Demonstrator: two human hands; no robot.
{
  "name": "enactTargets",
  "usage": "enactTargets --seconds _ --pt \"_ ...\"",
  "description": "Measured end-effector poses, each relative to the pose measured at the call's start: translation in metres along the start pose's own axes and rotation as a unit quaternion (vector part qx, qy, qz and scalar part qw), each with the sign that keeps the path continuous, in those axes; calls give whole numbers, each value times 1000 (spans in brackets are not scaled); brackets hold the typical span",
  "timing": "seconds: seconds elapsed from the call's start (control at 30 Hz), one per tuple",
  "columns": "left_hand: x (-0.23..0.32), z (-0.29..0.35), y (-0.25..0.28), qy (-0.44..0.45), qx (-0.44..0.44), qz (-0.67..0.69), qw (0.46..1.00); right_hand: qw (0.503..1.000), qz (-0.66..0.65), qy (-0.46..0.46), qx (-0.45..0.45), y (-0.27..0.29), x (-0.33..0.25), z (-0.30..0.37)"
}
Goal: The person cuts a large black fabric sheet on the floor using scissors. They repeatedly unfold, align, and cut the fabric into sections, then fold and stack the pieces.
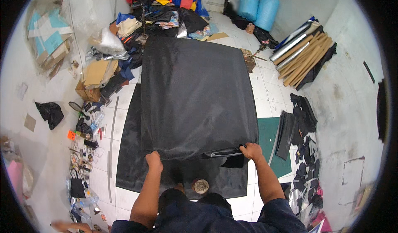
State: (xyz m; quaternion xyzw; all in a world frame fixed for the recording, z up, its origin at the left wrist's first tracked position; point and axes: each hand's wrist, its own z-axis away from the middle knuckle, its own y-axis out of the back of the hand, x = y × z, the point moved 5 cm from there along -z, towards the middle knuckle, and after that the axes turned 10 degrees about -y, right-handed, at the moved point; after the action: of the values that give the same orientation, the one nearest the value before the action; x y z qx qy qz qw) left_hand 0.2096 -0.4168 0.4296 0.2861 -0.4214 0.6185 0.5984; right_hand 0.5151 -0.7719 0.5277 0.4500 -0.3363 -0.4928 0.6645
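Observation:
A large black fabric sheet [199, 96] is stretched out in front of me, its near edge raised off the floor. My left hand [154, 160] is closed on the near left corner. At the near right corner my right hand [251, 151] grips the same edge, where a shiny fold of the underside shows. Beneath lies a second black sheet [130, 158], flat on the floor and partly covered by the first. Between my feet, on the lower sheet, sits a small round object [201, 186] with a mottled top; its kind is unclear.
A green cutting mat [271, 141] with folded black fabric [286, 135] lies at right. Brown cardboard tubes [306, 59] lean at the right wall near blue rolls [265, 11]. Clutter [87, 150] lines the left wall. Another person's hand [62, 226] shows at lower left.

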Motion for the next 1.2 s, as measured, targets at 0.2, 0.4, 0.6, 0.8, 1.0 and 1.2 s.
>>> enactTargets --seconds 0.2,0.4,0.6,0.8,1.0,1.2 --pt "-25 51 105 -45 22 -88 995 997 -57 37 26 -65 48 98" --pt "-52 135 217 -86 54 -22 995 984 -148 96 34 -109 93 226" --pt "-63 237 313 -38 96 -72 992 986 -121 65 -94 -141 139 327" --pt "-115 234 379 33 -7 89 995 979 -173 95 -52 -225 159 369" --pt "-182 169 374 51 -27 144 988 964 -209 159 38 -306 167 309" --pt "-325 63 363 84 -63 44 993 961 -124 230 87 -450 169 210"
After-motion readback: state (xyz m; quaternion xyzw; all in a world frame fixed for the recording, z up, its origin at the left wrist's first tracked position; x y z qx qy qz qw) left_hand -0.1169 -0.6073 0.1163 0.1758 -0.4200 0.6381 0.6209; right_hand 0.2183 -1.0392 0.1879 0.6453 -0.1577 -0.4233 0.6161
